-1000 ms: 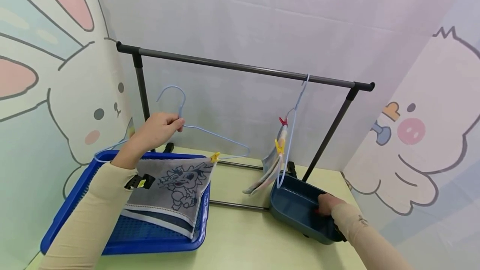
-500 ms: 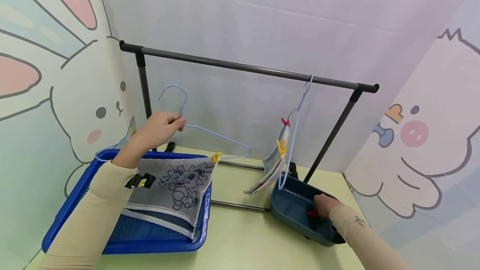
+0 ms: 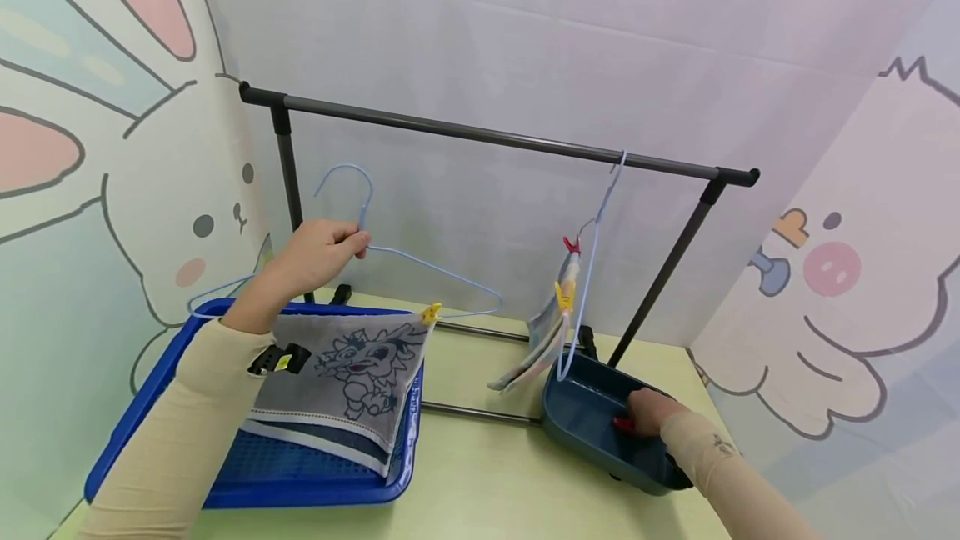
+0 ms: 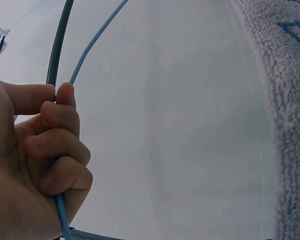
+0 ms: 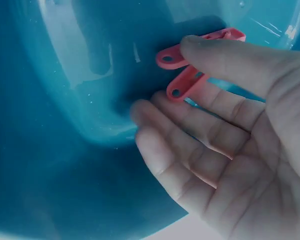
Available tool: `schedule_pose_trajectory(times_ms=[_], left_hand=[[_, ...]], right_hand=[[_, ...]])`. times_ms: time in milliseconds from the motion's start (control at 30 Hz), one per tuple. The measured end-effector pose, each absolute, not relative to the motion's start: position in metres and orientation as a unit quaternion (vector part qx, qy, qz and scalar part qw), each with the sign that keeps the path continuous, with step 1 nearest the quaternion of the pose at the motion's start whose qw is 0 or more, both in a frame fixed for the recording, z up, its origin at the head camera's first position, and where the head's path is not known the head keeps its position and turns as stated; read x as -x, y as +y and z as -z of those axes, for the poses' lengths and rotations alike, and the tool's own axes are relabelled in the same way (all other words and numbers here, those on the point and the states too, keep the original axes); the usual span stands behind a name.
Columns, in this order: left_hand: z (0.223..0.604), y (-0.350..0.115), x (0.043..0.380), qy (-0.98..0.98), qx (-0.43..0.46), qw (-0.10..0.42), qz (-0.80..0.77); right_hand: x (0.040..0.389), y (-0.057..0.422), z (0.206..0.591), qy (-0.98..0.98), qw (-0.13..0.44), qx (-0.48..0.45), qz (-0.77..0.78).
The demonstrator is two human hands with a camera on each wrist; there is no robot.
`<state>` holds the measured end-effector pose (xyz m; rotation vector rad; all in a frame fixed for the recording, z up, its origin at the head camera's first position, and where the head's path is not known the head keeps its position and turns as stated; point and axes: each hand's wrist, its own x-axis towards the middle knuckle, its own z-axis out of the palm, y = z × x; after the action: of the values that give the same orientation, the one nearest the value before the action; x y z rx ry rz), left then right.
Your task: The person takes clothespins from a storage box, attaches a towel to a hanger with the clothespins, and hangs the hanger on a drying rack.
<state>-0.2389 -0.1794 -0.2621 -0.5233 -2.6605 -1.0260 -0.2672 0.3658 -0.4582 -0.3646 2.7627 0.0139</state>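
My left hand (image 3: 318,255) grips the blue wire hanger (image 3: 450,276) just below its hook; in the left wrist view the fingers curl round the wire. A grey towel (image 3: 375,365) with a cartoon dragon hangs from its bottom bar over the blue basket (image 3: 315,492). One yellow clothespin (image 3: 431,313) fastens the towel's right corner; its left corner is behind my arm. Inside the dark teal bin (image 3: 585,440) my right hand (image 3: 655,412) pinches a red clothespin (image 5: 187,82) between thumb and fingers. That clothespin's two legs point away from the palm.
A dark metal rack (image 3: 465,132) spans the table behind both hands. Near its right end hangs a second blue hanger (image 3: 592,257), its cloth (image 3: 542,348) clipped with red (image 3: 572,245) and yellow (image 3: 564,297) clothespins, partly overhanging the bin. Cartoon-printed sheets enclose the sides.
Over the last second the red clothespin has come into clearer view beside my right fingers in the bin. My left hand has risen very slightly with the hanger and towel.
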Motion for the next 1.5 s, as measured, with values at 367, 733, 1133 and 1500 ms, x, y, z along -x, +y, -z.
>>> schedule_pose_trajectory(times_ms=[367,733,1133,1500], left_hand=[[0.254,-0.179,0.237,-0.912,0.185,0.135,0.341],[0.234,-0.172,0.232,-0.915,0.188,0.145,0.325],[0.218,-0.161,0.227,-0.91,0.184,0.156,0.338],[0.201,-0.152,0.225,-0.91,0.198,0.156,0.33]], right_hand=[[0.265,0.361,0.454,0.975,0.196,0.101,0.028],[0.261,0.351,0.429,0.979,0.154,0.12,0.052],[0.247,0.343,0.416,0.976,0.097,0.166,0.097],[0.237,0.338,0.412,0.97,0.05,0.203,0.126]])
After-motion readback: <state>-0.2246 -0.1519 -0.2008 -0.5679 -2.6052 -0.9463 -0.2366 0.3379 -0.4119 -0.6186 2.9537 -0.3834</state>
